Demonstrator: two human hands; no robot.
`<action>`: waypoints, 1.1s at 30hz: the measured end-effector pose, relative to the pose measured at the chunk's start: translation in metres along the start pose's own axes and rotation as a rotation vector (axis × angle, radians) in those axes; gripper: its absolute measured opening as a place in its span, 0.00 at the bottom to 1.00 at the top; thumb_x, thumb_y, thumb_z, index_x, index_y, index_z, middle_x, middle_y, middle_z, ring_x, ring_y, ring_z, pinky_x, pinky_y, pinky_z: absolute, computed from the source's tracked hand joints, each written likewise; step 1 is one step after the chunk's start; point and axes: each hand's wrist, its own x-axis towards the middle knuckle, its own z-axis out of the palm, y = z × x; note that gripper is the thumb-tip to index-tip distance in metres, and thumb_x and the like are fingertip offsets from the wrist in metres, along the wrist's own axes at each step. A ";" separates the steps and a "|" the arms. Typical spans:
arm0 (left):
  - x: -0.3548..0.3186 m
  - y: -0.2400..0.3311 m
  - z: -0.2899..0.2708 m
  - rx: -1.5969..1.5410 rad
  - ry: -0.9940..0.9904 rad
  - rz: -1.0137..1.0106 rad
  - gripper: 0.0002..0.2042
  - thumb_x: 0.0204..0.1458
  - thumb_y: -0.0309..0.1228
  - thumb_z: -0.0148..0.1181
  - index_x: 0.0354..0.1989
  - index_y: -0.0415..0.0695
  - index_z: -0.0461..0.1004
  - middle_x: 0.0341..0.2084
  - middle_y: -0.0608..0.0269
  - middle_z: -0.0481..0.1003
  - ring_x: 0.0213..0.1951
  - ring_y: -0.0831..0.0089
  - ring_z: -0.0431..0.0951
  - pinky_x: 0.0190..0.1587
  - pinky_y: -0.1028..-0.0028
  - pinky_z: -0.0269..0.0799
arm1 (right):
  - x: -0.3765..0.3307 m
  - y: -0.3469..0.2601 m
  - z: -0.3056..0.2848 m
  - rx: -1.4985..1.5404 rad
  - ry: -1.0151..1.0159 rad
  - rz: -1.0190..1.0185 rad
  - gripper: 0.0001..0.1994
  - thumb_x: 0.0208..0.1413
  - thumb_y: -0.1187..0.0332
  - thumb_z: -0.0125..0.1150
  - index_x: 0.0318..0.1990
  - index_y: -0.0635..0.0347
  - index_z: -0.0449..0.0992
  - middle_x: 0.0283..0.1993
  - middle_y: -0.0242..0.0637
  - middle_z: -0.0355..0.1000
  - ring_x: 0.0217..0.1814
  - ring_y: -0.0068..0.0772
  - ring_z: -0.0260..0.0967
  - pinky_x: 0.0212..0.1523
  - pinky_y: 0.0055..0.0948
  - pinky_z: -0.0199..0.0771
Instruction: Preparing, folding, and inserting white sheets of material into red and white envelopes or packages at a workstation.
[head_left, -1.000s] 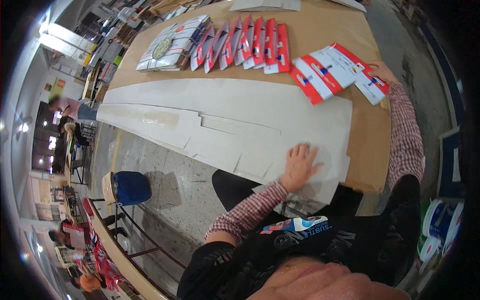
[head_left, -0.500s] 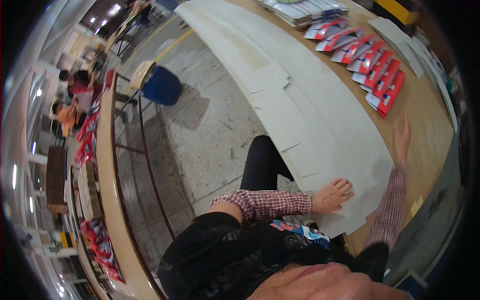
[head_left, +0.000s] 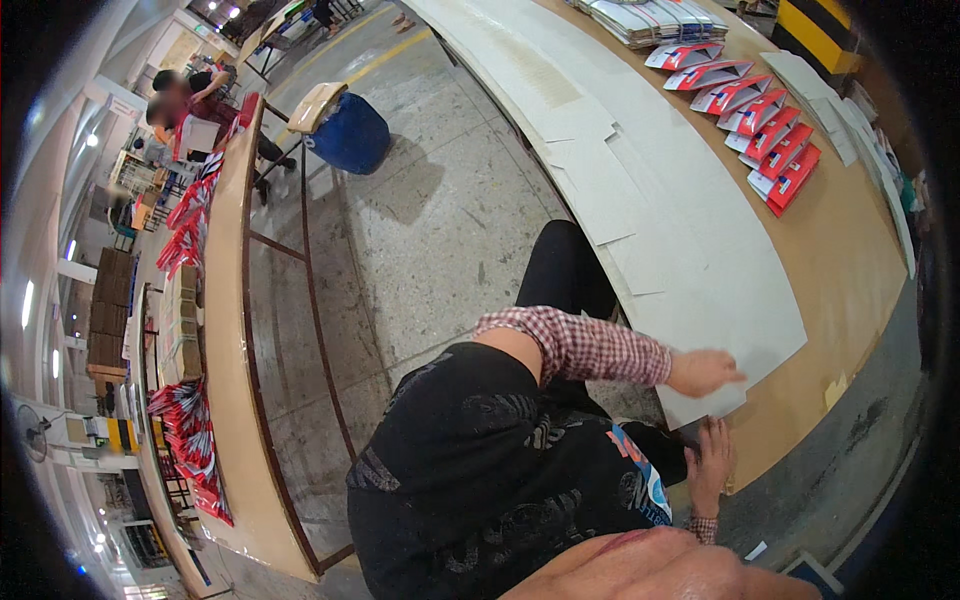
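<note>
Left hand (head_left: 703, 371): flat, palm down, fingers loosely spread and pointing toward 3 o'clock. It rests on the near corner of the white sheets (head_left: 700, 280), not gripping. Plaid sleeve runs back from the wrist toward 9 o'clock.

Right hand (head_left: 708, 466): open, fingers stretched toward 12 o'clock, lying on the table (head_left: 850, 260) edge just at 6 o'clock of the left hand. Fingertips sit near the sheets' corner; whether they touch it I cannot tell. Nothing held. Plaid cuff shows at the wrist.

Sheets: a long run of overlapping white card pieces laid along the table's near edge, stretching from the hands up toward 12 o'clock and on toward 11. Near end lies under the left hand.

At 1 o'clock from the hands, well apart: a row of red-and-white packets (head_left: 765, 120) fanned on the brown table top. Beyond them, at 12 o'clock, a stack of flat packs (head_left: 660, 20).

Floor: speckled grey concrete at 10 o'clock of the hands. A blue barrel (head_left: 350, 135) stands on it far off at 11 o'clock. A second long bench (head_left: 235, 330) curves down the 9 o'clock side, red packets heaped on it; another person (head_left: 190, 100) sits at its far end.
</note>
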 end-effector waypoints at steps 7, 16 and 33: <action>-0.011 0.003 -0.117 0.063 0.033 -0.079 0.18 0.46 0.24 0.52 0.48 0.44 0.68 0.33 0.52 0.72 0.37 0.54 0.72 0.40 0.60 0.67 | 0.031 -0.010 0.009 -0.080 0.152 0.060 0.15 0.42 0.71 0.63 0.41 0.61 0.72 0.42 0.41 0.65 0.47 0.43 0.61 0.48 0.40 0.60; -0.004 0.014 -0.118 0.283 -0.183 0.211 0.39 0.42 0.62 0.53 0.57 0.47 0.62 0.55 0.49 0.63 0.58 0.49 0.60 0.56 0.47 0.55 | -0.058 0.047 -0.030 -0.124 0.411 0.206 0.11 0.44 0.78 0.55 0.39 0.64 0.70 0.45 0.42 0.68 0.49 0.46 0.64 0.46 0.41 0.66; 0.027 0.031 0.052 -0.296 -0.293 -0.229 0.08 0.40 0.36 0.58 0.27 0.47 0.75 0.32 0.66 0.73 0.38 0.66 0.71 0.32 0.64 0.68 | -0.186 0.105 0.018 0.579 0.298 1.083 0.20 0.57 0.62 0.52 0.53 0.67 0.66 0.51 0.50 0.65 0.48 0.47 0.64 0.49 0.37 0.64</action>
